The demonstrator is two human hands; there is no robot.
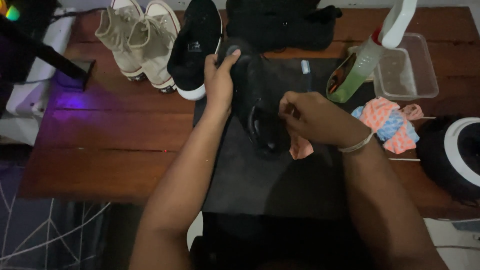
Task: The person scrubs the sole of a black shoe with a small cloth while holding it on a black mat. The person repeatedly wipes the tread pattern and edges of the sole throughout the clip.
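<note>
Over a dark mat (260,185) at the centre of the wooden tabletop (115,145), the left hand (218,82) holds a black shoe (257,107). Its grip is wrapped around the shoe's upper end, with the thumb pressed over the top edge. The shoe runs lengthwise from 12 o'clock down toward 6 o'clock, tilted and lifted at the far end. The right hand (312,117) sits at 3 o'clock of the shoe, touching its side, fingers curled together and pinching a pink cloth (301,147) whose corner hangs out below the palm. A pale band circles the right wrist.

At 10 o'clock of the shoe stands a pair of beige high-top sneakers (140,42), and just beside them lies another black shoe with a white sole (197,47). At 12 o'clock rests a dark bundle (280,22). At 2 o'clock a spray bottle of green liquid (357,67) leans against a clear plastic tub (407,67). At 3 o'clock lies a pink and blue rag (392,125). A blue-tipped toothbrush (306,67) lies on the mat near the bottle.
</note>
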